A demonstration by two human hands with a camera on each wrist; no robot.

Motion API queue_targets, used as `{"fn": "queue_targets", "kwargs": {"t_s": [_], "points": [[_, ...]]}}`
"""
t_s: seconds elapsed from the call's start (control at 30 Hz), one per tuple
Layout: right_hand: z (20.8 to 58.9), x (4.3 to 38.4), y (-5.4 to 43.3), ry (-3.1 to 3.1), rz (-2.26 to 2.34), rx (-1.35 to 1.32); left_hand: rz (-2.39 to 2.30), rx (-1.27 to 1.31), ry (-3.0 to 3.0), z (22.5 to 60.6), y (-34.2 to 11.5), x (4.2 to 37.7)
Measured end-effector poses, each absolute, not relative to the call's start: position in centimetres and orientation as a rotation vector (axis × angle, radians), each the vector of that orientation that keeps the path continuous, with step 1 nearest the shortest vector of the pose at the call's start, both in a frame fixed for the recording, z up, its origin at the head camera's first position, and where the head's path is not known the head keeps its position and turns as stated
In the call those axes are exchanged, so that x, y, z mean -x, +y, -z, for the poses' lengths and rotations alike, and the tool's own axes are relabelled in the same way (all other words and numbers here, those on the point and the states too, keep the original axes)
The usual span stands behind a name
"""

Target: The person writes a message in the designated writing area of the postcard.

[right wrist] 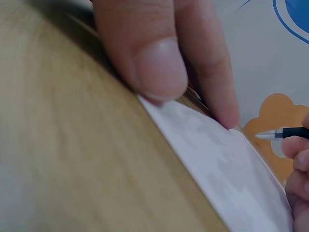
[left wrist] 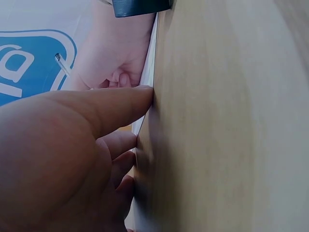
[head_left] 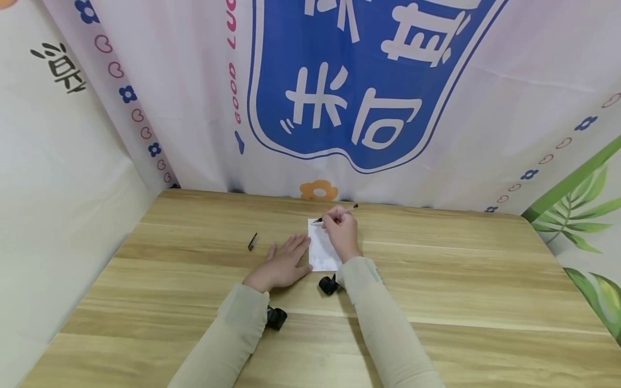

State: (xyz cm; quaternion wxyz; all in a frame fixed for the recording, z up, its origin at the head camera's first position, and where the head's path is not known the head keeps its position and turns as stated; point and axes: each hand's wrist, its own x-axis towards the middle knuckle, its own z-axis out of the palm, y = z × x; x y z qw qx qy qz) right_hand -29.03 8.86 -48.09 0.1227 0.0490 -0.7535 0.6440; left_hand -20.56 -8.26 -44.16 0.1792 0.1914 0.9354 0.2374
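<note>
A small white sheet of paper (head_left: 322, 253) lies on the wooden table. My right hand (head_left: 342, 231) pinches a pen (head_left: 349, 209) over the paper's upper part, its tip close to the top left corner in the head view. In the right wrist view the pen (right wrist: 289, 133) shows a pointed silver tip and a black grip. Fingers spread, my left hand (head_left: 283, 265) lies flat on the table, with fingertips and thumb on the paper's left edge. The right wrist view shows that thumb (right wrist: 161, 72) pressing the near corner of the paper (right wrist: 217, 159).
A black pen cap (head_left: 252, 241) lies on the table (head_left: 194, 285) left of my left hand. Small black wrist cameras sit under both sleeves. Behind the table's far edge hangs a printed curtain (head_left: 194, 81), with a pale wall (head_left: 63, 188) at the left.
</note>
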Motion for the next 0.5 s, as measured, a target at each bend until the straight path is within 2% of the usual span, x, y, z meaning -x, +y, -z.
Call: {"fn": "queue_targets", "kwargs": {"t_s": [0.2, 0.5], "points": [[48.21, 29.06, 8.81, -2.135, -1.855, -0.078, -0.677, -0.538, 2.646, 44.17, -8.21, 20.57], [48.16, 29.04, 8.76, -2.168, -1.851, -0.127, -0.688, -0.526, 2.647, 44.16, -8.17, 20.53]]}}
